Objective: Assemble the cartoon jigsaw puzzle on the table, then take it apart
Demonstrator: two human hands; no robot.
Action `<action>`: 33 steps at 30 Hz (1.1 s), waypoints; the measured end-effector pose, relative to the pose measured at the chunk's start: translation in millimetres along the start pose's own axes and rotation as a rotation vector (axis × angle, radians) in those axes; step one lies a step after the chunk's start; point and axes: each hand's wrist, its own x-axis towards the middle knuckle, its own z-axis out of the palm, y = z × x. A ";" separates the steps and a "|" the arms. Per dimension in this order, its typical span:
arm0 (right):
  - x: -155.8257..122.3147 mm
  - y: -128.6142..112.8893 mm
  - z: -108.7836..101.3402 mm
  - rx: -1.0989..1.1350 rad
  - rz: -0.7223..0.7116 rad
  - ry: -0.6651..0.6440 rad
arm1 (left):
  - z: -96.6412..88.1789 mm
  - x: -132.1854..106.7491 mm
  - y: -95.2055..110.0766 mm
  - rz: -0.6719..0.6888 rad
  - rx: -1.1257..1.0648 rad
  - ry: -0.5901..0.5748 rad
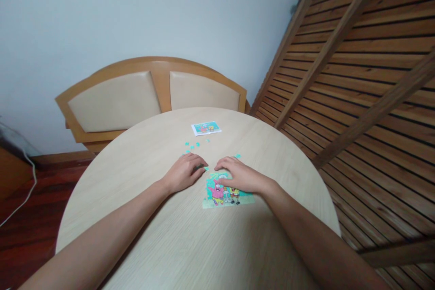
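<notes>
A partly assembled jigsaw puzzle (217,197) lies on the table in front of me, showing a pink starfish and a yellow square cartoon figure against turquoise. My right hand (239,176) rests over its upper right part, thumb and fingers apart, covering some of the picture. Just left of the puzzle's top edge is my left hand (185,173), its fingers curled toward the thumb. A small green puzzle piece (206,168) shows at those left fingertips, apparently pinched there. Beyond my left hand lie several loose turquoise pieces (192,147). Another loose piece (238,156) sits past my right hand.
A printed reference picture (206,128) lies near the far edge of the round wooden table (136,163). Behind the table stands a padded headboard (159,81) against the wall. A slatted wooden frame (340,63) leans along the right side. A white cable (33,181) hangs at left.
</notes>
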 end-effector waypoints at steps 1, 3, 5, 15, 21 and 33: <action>0.3 -0.3 0.2 0.003 0.000 -0.001 | 0.7 -0.5 -0.9 -0.018 0.016 0.013; 0.8 -1.1 0.7 0.006 -0.003 -0.003 | 3.2 -0.9 -2.4 -0.036 0.035 0.031; 1.0 -2.3 0.8 0.006 -0.010 -0.004 | 6.5 -1.0 -2.4 -0.039 0.026 0.031; 3.6 2.2 1.5 0.042 -0.049 -0.001 | 5.4 -6.0 9.1 -0.109 -0.096 0.016; 3.7 4.0 1.6 0.061 -0.070 -0.005 | 0.5 -6.3 11.6 -0.159 -0.139 0.015; 4.7 4.2 1.9 0.047 -0.049 -0.012 | -0.1 -2.8 22.8 -0.135 -0.219 0.026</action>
